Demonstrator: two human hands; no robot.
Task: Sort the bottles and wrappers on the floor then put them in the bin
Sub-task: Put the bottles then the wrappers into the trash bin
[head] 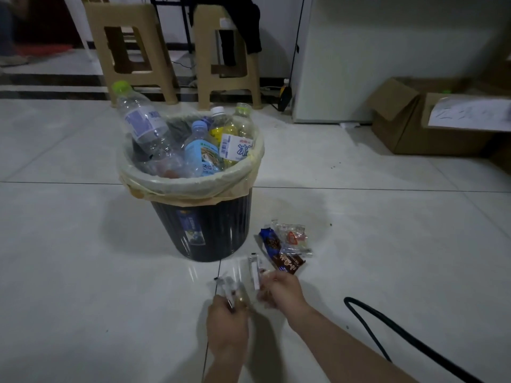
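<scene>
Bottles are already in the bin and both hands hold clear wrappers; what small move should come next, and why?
Probably gather the pile of wrappers beside the bin with the right hand: the left hand already holds clear wrappers, and only these still lie on the floor.

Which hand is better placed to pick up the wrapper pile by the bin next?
Right hand, probably: it is nearest the wrapper pile, just below it. The left hand is farther and already holds clear wrappers.

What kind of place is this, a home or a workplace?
I cannot say for sure. It is an indoor room with a pale tiled floor. Two plastic stools stand behind the bin, and open cardboard boxes sit by the wall, so perhaps a home or small office.
</scene>
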